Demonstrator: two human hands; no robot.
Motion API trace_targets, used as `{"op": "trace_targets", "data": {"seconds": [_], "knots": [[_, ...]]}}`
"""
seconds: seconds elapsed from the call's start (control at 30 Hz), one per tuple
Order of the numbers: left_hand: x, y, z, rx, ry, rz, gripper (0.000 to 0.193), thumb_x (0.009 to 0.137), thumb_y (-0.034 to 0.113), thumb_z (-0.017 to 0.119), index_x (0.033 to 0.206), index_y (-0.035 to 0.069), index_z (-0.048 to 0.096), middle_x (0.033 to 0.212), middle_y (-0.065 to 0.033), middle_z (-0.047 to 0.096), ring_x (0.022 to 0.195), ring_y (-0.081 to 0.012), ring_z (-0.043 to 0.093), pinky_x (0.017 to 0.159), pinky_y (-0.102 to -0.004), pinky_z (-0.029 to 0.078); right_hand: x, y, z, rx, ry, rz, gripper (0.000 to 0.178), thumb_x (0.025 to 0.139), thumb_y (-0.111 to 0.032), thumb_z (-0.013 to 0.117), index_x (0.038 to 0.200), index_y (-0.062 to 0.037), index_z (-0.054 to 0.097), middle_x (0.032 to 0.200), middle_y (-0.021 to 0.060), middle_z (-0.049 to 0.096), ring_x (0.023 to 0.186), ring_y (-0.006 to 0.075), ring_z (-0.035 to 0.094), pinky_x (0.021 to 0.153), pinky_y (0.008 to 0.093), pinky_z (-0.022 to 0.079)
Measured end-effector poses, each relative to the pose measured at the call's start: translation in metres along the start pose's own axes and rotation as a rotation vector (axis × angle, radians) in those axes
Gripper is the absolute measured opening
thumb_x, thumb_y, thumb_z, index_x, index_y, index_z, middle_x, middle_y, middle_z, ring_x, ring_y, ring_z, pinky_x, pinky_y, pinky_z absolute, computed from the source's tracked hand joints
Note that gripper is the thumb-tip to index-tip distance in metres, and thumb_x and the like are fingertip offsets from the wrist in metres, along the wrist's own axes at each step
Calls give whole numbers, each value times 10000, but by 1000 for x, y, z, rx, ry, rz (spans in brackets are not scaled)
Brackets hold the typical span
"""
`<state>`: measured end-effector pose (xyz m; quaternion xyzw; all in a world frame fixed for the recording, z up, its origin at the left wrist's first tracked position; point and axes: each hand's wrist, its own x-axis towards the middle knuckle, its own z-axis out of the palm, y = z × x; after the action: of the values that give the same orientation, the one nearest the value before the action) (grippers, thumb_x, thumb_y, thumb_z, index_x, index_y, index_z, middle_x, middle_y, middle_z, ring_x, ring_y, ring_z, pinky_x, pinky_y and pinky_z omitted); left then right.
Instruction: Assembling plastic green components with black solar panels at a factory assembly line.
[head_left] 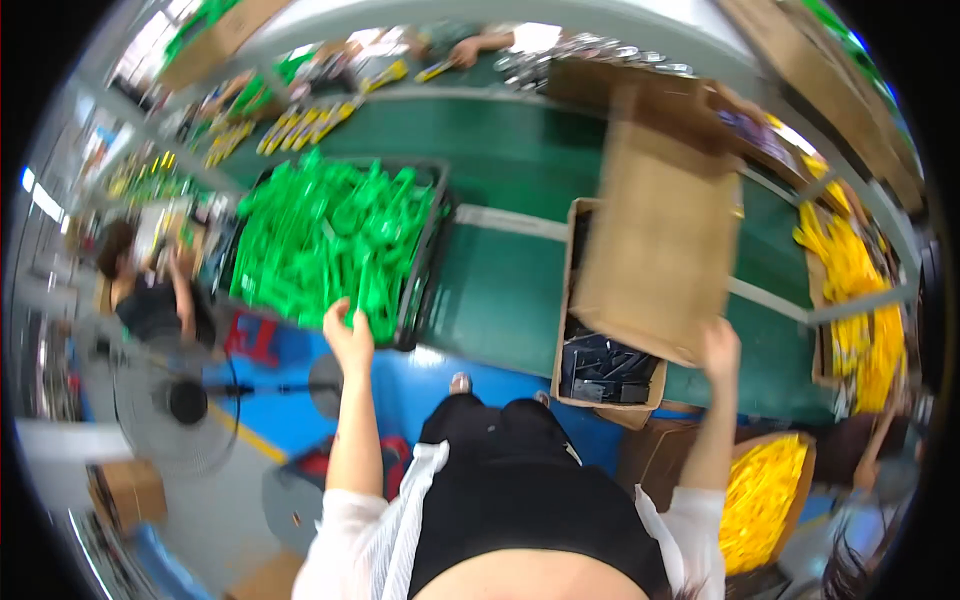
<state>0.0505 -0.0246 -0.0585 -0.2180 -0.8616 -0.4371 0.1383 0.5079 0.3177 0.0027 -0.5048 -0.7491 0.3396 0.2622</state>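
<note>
My right hand [717, 350] grips the near right corner of an empty-looking cardboard box [660, 220], which is tilted and blurred by motion. Partly under that box stands another carton [560, 350] with dark flat pieces [605, 372] in it. At the near rim of a black crate [432, 240] is my left hand [348, 338], its thumb and fingers apart beside the heap of green plastic pieces [330, 230]. No object shows between those fingers.
A green workbench [500, 290] runs across in front of me. Yellow-handled tools [310, 125] and metal parts [590, 58] lie at the far side. Yellow pieces [765, 500] fill a carton at right. A fan [185, 400] and a co-worker [150, 290] are at left.
</note>
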Motion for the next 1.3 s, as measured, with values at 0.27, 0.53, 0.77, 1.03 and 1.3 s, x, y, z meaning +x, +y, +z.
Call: {"op": "trace_targets", "data": {"seconds": [0.27,0.53,0.77,1.03,1.3], "knots": [[66,-101,11,104,-57,277,364,719,70,535,1061,-53,524,1039,-203,549,1003,-344,500,923,-424,369,-56,-71,265,-403,-165,-234,189,747,-116,487,753,34,601,769,188,604,698,323,626,628,406,524],[143,-24,53,536,-527,392,502,843,264,541,1290,82,405,1377,-181,309,1211,-376,342,971,-496,301,-121,-92,310,-335,-445,251,303,781,-34,504,1035,97,405,897,291,603,830,386,623,693,457,501],[138,-76,86,390,-603,524,342,785,182,578,1064,13,477,1082,-171,482,953,-382,470,823,-463,392,-116,-92,297,-466,-220,190,222,766,-97,497,921,60,475,753,239,627,692,361,637,563,449,509],[121,-80,55,636,-854,738,473,746,303,636,1134,47,549,1071,-193,578,1026,-370,521,893,-440,406,-87,-48,231,-531,261,205,167,768,-125,502,881,-6,535,920,162,546,841,290,560,606,394,523],[54,-55,40,839,-571,730,410,741,369,598,992,44,605,1131,-191,540,1143,-412,404,998,-517,263,-91,-13,195,-479,-127,191,240,856,-180,466,987,-37,607,1111,158,474,983,315,520,768,396,505]]}}
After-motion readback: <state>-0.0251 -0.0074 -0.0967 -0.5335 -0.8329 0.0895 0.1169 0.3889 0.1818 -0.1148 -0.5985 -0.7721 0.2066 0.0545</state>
